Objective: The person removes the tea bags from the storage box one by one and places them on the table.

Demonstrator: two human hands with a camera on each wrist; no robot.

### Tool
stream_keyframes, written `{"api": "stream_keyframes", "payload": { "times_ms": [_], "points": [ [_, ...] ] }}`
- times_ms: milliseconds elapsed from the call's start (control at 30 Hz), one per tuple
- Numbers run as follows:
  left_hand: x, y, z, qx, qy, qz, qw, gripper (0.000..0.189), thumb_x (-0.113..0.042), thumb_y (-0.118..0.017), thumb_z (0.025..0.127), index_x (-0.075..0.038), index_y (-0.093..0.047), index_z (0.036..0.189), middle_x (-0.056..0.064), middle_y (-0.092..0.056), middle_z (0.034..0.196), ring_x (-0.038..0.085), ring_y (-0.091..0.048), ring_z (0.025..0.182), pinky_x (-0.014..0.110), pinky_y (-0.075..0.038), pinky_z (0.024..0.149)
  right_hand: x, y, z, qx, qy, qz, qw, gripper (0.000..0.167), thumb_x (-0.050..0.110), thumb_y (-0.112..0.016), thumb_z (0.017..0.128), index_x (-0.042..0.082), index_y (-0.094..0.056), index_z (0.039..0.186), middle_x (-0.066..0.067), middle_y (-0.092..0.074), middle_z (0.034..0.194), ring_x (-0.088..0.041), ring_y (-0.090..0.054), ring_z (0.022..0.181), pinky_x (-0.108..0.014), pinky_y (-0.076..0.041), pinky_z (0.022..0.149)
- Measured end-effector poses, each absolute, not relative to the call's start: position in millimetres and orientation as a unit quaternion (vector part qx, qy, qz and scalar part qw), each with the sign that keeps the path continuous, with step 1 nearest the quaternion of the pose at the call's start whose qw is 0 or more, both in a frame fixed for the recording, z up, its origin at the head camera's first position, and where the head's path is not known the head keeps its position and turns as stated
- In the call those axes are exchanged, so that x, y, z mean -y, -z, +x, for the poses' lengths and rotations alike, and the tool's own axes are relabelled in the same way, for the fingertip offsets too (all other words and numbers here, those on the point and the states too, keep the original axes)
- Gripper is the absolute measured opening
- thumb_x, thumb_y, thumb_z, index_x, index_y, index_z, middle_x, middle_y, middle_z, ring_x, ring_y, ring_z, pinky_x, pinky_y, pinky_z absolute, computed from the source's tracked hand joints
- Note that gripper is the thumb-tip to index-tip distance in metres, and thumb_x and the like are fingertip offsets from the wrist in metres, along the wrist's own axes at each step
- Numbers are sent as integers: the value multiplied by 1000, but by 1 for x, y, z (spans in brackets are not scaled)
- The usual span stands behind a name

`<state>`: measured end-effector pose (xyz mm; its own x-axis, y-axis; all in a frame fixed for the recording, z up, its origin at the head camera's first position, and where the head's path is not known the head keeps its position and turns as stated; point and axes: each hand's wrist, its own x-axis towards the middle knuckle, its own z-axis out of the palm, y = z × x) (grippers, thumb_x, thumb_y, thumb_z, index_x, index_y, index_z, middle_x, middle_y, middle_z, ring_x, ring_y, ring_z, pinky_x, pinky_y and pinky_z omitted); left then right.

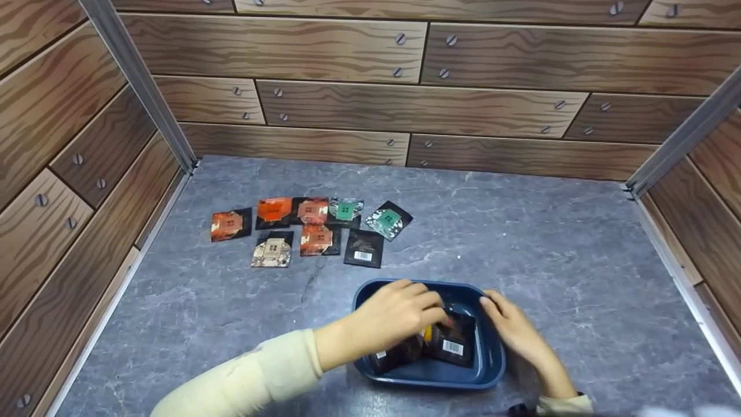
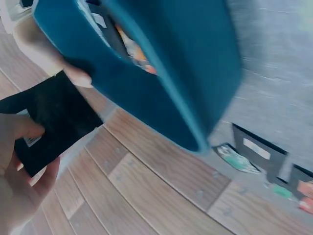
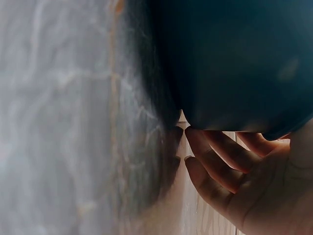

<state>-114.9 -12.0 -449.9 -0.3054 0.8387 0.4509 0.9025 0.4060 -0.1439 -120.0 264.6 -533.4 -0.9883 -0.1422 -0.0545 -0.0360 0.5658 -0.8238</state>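
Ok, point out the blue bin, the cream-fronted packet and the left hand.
Blue bin (image 1: 434, 383), head view: near rim.
Cream-fronted packet (image 1: 272, 249), head view: middle of its front.
Left hand (image 1: 397, 314), head view: back of the hand.

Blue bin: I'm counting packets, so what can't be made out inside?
Head view: the left hand covers part of the dark packets; number unclear.
Head view: barcode labels too small to read.
Left wrist view: the wall of the blue bin hides most contents.
Right wrist view: its side hides the inside entirely.
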Motion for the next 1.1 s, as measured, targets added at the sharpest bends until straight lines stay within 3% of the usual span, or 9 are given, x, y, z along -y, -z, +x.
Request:
{"api": "stream_keyframes", "payload": {
  "times_ms": [267,433,567,900,1100],
  "points": [
    [55,452,-118,803,184,-502,264,27,-3,-71,86,-15,-70,110,-4,-69,110,12,-63,101,24,-50,90,-266,533,-118,-887,454,-56,66,37,19,-44,107,-5,-53,134,-24,-59,129,-38,-52,124,-54,-38,106],
    [90,450,-128,817,214,-455,281,31,4,-69,85,-11,-70,111,0,-70,112,14,-65,101,28,-51,92,-266,532,-120,-886,456,-53,61,35,19,-45,107,-3,-55,132,-21,-61,125,-34,-55,119,-51,-41,103],
    [119,451,-135,843,197,-407,290,39,17,-67,78,-9,-71,108,3,-71,108,17,-66,98,31,-53,90,-266,532,-119,-887,455,-50,63,35,19,-45,106,-2,-56,132,-21,-61,126,-32,-54,119,-50,-40,103],
    [192,462,-159,888,186,-302,292,41,18,-69,77,-7,-71,109,8,-71,105,24,-66,94,37,-55,86,-268,532,-118,-887,454,-51,66,35,19,-44,107,-1,-55,132,-20,-61,126,-32,-55,119,-50,-41,103],
    [237,479,-173,913,203,-218,278,36,11,-71,82,-6,-71,114,12,-70,110,29,-66,98,44,-53,90,-267,532,-118,-884,461,-47,68,35,19,-44,107,-1,-55,132,-20,-61,126,-33,-54,120,-50,-40,104]
  ]
}}
